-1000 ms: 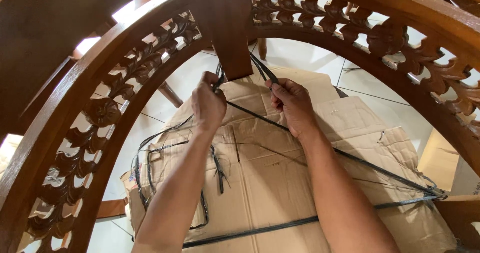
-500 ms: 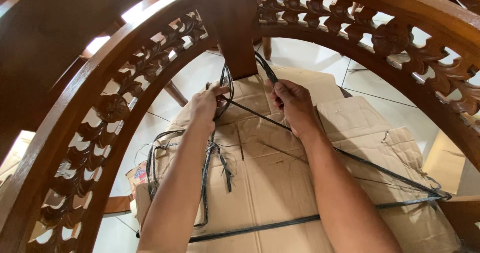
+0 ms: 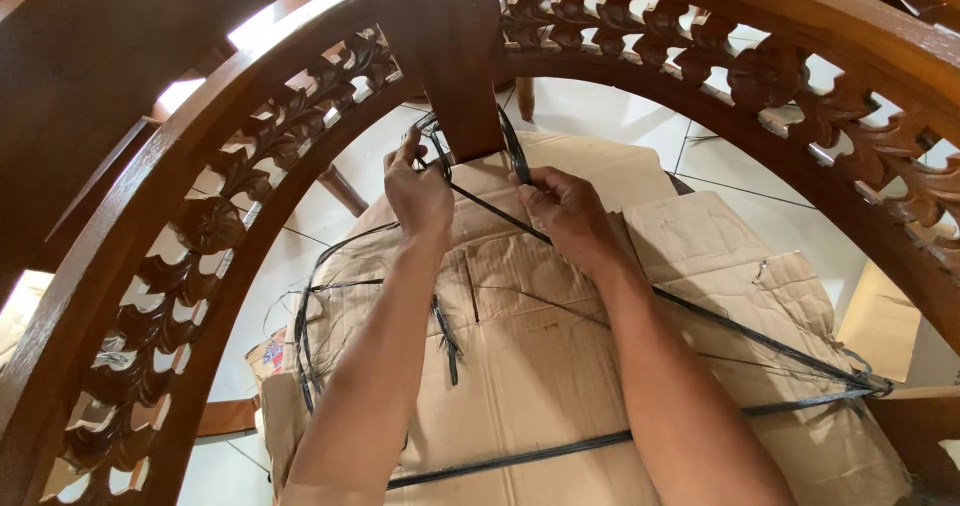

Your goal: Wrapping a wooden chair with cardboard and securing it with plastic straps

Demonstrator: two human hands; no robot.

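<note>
The thin black plastic strapping cord (image 3: 490,216) loops around the dark wooden post (image 3: 450,56), runs taut diagonally across the flattened brown cardboard (image 3: 540,366), with loose coils hanging left.

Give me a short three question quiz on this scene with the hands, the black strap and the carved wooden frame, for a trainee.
1. True or false: both hands grip the black strap where it loops round the wooden post.
2. What lies under the straps? A) flattened cardboard B) a blue tarp C) bare grass
3. Fill in: the arched rail around the opening carries carved ____ shapes.

Key
1. True: the left hand pinches it beside the post, and the right hand holds it on the other side.
2. A: brown cardboard spreads over the white tiled floor.
3. Leaf, with a rosette among them.
</note>
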